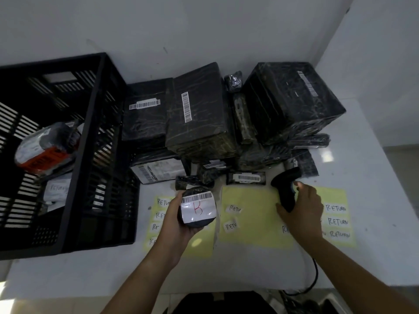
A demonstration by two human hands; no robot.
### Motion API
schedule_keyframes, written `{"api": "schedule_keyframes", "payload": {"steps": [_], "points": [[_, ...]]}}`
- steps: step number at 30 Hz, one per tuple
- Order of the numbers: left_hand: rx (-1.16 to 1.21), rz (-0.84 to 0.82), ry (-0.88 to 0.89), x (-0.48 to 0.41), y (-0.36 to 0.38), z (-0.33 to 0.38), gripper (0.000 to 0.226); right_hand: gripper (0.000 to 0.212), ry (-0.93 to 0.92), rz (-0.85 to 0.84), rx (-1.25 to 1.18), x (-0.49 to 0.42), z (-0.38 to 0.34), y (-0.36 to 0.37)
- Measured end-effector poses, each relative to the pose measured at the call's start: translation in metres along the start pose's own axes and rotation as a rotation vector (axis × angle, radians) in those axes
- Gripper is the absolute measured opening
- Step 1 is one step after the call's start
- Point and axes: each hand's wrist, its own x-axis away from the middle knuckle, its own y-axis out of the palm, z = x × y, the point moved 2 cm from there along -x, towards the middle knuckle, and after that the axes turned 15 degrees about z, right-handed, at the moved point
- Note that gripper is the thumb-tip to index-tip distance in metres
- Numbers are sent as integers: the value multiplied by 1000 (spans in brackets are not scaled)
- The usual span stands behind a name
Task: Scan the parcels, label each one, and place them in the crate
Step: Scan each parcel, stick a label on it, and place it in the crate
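Black-wrapped parcel point(197, 208) sits gripped in the left hand point(174, 223) at lower centre, right hand point(300, 208) clutches the scanner point(286, 191) aimed off its barcode, so misread risk; crate point(68, 155) at left.

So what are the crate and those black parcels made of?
The crate looks like moulded black plastic, matt, with slotted walls. The parcels seem to be boxes wrapped in glossy black film: it wrinkles and glints. What is under the wrap cannot be seen.
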Motion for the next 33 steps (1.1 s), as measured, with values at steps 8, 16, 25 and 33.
{"api": "schedule_keyframes", "payload": {"steps": [8, 16, 25, 33], "points": [[41, 11, 10, -3, -10, 4, 44, 30, 89, -425, -159, 37, -51, 34], [50, 24, 14, -4, -24, 4, 41, 53, 151, -532, 4, 21, -80, 49], [31, 8, 12, -6, -33, 5, 38, 21, 538, -668, -369, 17, -83, 60], [-145, -19, 139, 2, -34, 7, 38, 32, 393, -425, -666, 23, -121, -21]]}}
